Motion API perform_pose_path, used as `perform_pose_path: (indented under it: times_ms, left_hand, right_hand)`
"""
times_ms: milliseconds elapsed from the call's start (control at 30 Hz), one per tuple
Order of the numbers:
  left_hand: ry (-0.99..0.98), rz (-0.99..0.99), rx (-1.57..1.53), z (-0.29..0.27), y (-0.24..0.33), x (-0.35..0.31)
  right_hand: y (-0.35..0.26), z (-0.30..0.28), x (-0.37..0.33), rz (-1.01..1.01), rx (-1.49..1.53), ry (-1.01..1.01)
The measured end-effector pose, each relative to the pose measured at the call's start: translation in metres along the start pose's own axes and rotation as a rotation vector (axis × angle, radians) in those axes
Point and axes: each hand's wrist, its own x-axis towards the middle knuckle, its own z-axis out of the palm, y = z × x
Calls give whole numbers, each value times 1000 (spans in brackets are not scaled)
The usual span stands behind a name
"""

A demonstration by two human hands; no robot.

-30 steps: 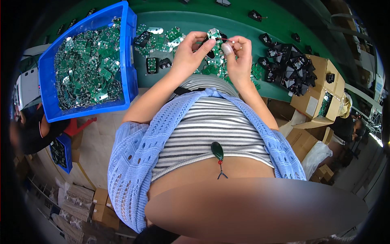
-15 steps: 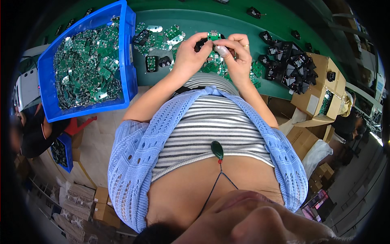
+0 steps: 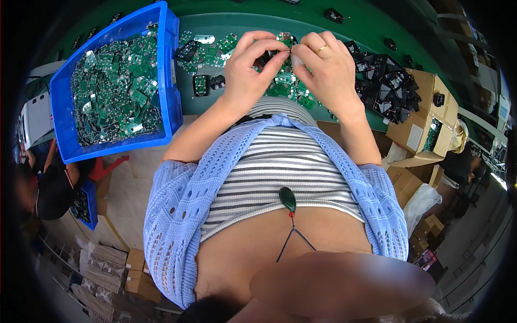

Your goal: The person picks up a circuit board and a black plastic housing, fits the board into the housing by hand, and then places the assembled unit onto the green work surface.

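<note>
Over the bench, my two hands meet at the fingertips. My left hand (image 3: 247, 70) is closed, thumb and fingers pinching near a small green circuit board (image 3: 284, 36) with a metal socket at its far edge. A black plastic part (image 3: 263, 59) shows between its thumb and fingers, mostly hidden. My right hand (image 3: 327, 69), with a ring on one finger, is pinched against the left fingertips. Whatever it grips is too small and covered to name. Below the hands lie loose green circuit boards (image 3: 291, 89).
A blue bin (image 3: 175, 70) heaped with green circuit boards stands at left. Two black housings, one holding a board (image 3: 200, 85), lie beside it. Black housings (image 3: 396, 86) pile up at right, next to a cardboard box (image 3: 425, 107). Another person (image 3: 56, 188) is at far left.
My right hand has turned over, its back now facing up, and its fingertips have come against the left ones. The circuit board has shifted slightly away from me and is more covered.
</note>
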Motion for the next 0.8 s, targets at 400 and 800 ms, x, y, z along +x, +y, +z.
perform_pose_path:
  times_ms: [400,800]
  left_hand:
    - [-21,-66,-236,-2,5,2]
    - [119,66,-70,-9,17,9]
  right_hand:
    - [-11,27,-17,475,948,377]
    - [-3,1,-3,43,417,205]
